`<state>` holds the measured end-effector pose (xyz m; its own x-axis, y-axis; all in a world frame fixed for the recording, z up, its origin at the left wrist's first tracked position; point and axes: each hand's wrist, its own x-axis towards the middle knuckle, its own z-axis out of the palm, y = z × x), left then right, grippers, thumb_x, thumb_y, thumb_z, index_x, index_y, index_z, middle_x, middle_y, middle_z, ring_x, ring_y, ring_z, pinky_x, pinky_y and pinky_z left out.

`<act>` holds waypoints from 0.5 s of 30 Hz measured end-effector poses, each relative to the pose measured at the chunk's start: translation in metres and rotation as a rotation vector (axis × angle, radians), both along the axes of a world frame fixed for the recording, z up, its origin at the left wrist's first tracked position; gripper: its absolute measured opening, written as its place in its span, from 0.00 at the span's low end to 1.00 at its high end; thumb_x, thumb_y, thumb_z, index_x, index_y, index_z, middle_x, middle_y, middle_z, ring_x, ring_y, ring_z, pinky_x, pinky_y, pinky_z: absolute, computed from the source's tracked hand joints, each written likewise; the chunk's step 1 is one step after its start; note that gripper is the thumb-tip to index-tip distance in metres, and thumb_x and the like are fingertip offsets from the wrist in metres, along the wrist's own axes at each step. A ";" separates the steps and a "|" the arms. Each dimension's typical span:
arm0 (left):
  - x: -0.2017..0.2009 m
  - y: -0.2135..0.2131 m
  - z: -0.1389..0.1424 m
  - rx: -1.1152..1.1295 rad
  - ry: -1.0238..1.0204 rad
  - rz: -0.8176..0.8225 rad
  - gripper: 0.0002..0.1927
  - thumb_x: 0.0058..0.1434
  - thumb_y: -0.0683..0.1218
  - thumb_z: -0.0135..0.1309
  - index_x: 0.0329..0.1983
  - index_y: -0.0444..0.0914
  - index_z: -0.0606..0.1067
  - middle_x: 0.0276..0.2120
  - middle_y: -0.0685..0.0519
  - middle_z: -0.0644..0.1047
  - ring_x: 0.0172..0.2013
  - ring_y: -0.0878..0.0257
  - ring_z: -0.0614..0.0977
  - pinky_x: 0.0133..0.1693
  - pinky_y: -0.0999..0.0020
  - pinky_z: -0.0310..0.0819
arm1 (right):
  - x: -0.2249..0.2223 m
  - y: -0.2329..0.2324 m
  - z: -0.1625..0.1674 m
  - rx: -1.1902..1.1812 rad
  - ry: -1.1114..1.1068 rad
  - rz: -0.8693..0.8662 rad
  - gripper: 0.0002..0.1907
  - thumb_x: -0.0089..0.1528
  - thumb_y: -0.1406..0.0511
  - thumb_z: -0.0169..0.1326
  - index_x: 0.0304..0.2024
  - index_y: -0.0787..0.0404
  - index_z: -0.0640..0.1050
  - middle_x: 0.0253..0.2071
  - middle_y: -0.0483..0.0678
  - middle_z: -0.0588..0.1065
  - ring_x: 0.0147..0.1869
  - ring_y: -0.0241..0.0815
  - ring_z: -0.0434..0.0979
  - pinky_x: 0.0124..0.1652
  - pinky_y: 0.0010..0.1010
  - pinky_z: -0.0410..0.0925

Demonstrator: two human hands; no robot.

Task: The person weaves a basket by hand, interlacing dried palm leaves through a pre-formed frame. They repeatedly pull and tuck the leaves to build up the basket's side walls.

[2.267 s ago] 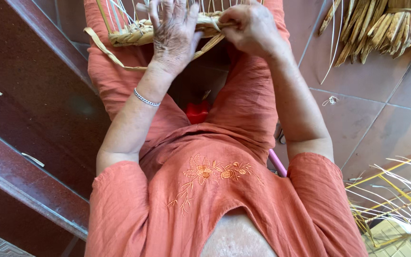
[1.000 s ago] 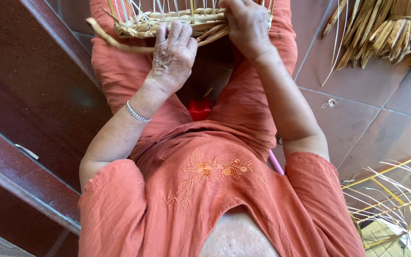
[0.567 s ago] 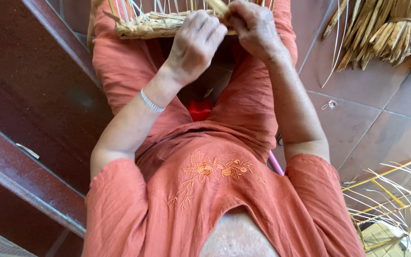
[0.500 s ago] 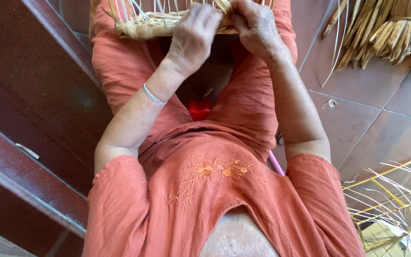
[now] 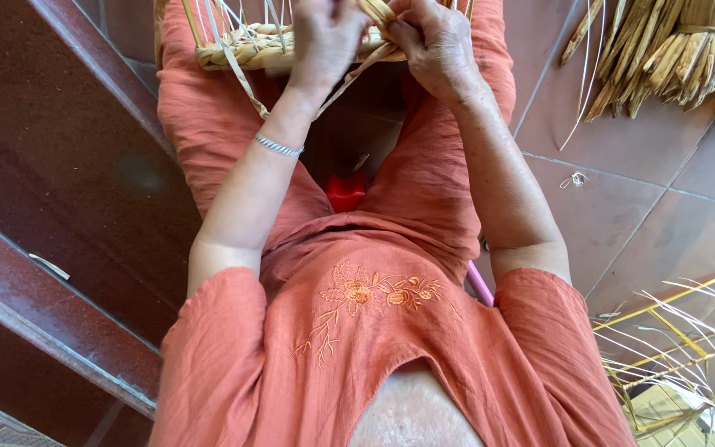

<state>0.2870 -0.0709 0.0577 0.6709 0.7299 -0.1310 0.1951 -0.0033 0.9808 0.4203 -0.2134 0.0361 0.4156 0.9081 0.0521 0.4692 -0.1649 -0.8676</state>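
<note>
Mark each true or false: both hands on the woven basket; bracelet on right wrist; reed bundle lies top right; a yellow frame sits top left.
1. Both hands, left hand and right hand, are on the basket: true.
2. Bracelet is on the right wrist: false, it is on the left.
3. Reed bundle lies top right: true.
4. Yellow frame sits top left: false, bottom right.

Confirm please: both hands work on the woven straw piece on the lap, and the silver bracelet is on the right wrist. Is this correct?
Not quite. The head view shows the silver bracelet on the left wrist, not the right. The rest holds: the left hand and the right hand both work on the woven straw piece on the lap.
</note>
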 end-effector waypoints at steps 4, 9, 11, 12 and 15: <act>-0.024 -0.009 0.001 -0.643 -0.216 0.151 0.06 0.63 0.44 0.46 0.35 0.40 0.74 0.30 0.44 0.85 0.30 0.57 0.89 0.37 0.63 0.89 | -0.005 0.008 -0.004 0.054 -0.174 -0.060 0.06 0.66 0.69 0.64 0.45 0.58 0.80 0.37 0.48 0.82 0.39 0.45 0.83 0.38 0.38 0.72; -0.048 -0.036 0.010 0.155 -0.206 -0.178 0.06 0.70 0.39 0.54 0.48 0.37 0.73 0.45 0.44 0.83 0.48 0.54 0.87 0.53 0.64 0.84 | -0.010 0.016 -0.008 0.058 -0.312 -0.055 0.07 0.63 0.69 0.65 0.42 0.57 0.81 0.36 0.47 0.80 0.41 0.49 0.81 0.40 0.42 0.71; -0.053 -0.039 0.015 0.489 -0.168 -0.243 0.09 0.66 0.38 0.57 0.48 0.38 0.73 0.51 0.41 0.79 0.53 0.49 0.83 0.56 0.61 0.81 | -0.013 0.018 -0.009 0.069 -0.376 -0.068 0.06 0.61 0.69 0.65 0.40 0.55 0.82 0.35 0.47 0.79 0.40 0.50 0.81 0.39 0.42 0.71; -0.055 -0.037 0.016 0.673 -0.208 -0.262 0.11 0.63 0.37 0.59 0.45 0.40 0.71 0.56 0.37 0.75 0.57 0.44 0.79 0.59 0.57 0.77 | -0.013 0.018 -0.008 0.075 -0.407 -0.074 0.06 0.61 0.69 0.65 0.39 0.54 0.82 0.35 0.48 0.79 0.40 0.51 0.80 0.39 0.42 0.71; -0.058 -0.023 0.015 0.771 -0.047 -0.302 0.16 0.62 0.38 0.62 0.52 0.38 0.73 0.60 0.41 0.70 0.63 0.44 0.73 0.65 0.51 0.70 | -0.012 0.015 -0.001 0.043 -0.360 0.017 0.06 0.65 0.71 0.60 0.41 0.53 0.84 0.39 0.46 0.80 0.42 0.47 0.81 0.41 0.40 0.71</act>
